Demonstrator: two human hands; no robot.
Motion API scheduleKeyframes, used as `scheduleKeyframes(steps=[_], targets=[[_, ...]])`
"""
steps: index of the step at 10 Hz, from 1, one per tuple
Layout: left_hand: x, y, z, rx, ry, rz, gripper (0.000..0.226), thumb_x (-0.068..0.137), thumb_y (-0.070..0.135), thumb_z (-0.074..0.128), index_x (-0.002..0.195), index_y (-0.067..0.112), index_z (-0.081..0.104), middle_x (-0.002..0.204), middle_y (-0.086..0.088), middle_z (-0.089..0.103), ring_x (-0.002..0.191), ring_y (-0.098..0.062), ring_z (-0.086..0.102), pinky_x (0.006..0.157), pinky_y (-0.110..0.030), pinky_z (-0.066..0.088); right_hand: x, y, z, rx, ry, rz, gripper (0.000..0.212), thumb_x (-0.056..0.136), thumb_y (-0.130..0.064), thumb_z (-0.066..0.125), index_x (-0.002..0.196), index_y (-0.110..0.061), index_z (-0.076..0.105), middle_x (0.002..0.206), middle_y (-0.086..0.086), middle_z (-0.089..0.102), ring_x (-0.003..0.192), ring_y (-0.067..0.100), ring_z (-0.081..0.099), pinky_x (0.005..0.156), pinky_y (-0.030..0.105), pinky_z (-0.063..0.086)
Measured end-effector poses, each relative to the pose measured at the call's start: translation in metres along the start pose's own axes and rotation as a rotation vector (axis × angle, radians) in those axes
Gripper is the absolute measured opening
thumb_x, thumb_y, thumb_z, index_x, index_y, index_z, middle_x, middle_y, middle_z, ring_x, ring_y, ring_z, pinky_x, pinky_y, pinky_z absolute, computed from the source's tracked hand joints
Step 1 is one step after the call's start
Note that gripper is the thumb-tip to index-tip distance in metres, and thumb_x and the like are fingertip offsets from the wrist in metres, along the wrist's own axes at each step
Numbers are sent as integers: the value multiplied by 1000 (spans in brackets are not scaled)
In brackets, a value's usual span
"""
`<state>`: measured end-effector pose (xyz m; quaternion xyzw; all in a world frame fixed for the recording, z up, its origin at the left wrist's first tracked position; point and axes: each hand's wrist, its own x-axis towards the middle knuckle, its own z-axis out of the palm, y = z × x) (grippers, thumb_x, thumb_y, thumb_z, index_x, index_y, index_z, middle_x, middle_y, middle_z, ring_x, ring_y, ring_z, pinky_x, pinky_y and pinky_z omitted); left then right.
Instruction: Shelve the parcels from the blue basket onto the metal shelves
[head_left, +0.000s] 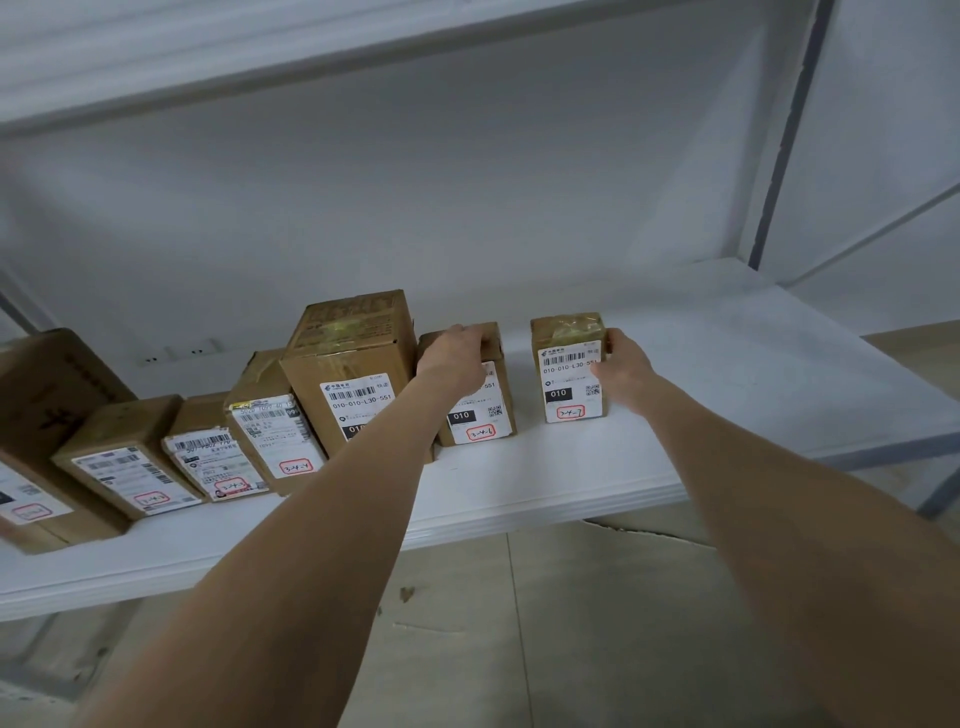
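White wall sockets, beige tiled floor

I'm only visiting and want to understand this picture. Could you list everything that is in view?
parcels: seven, brown cardboard with white labels, in a row on the shelf board
shelf board: one, white, under the parcels
upper shelf: one, white, overhead
upright post: one, grey-blue, right rear corner
wall sockets: at least two, white, on the wall behind the left parcels
floor: beige tiles, below the shelf board
left hand: one, grips the top of the second parcel from the right
right hand: one, holds the right side of the rightmost parcel
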<state>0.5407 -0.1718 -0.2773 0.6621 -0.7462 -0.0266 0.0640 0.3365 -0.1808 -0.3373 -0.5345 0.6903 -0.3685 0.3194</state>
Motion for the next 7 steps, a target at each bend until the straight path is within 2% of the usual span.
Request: scheduleKeyframes(steps=[2,3,5,6,7], targets=[[-2,-2,-3,44,15,-9,45,89,8,56,133,17,47,126,-7,57,117,-26,53,86,-33,47,-7,-15,33,-21,-47,-52,45,91,6,36,133,-9,44,127,13,58,116,30,54,87,35,45],[-2,-3,-4,40,20,-16,46,89,7,56,133,16,47,127,-7,57,118,-26,53,88,-33,47,-10,-17,37,-29,-21,-43,46,90,6,34,133,-9,44,125,12,59,115,30,54,88,35,44],[-9,-1,-5,-7,-19,-10,50,90,10,56,138,11,40,136,-11,46,125,-28,45,100,-37,44,-15,-16,43,8,15,22,42,90,0,43,130,-11,45,124,13,60,113,31,57,94,40,49],[-13,-1,-4,-28,-13,-36,47,91,8,52,136,8,41,137,-11,42,125,-29,45,98,-42,46,-19,-18,47,7,6,74,44,89,1,44,131,-9,43,127,13,57,116,32,55,85,34,47],[-24,0,-3,-34,-14,-34,48,90,3,50,137,9,41,140,-10,40,125,-29,46,97,-43,47,-23,-21,49,-11,-26,96,56,88,1,48,141,-6,32,134,14,51,122,33,51,90,36,46]])
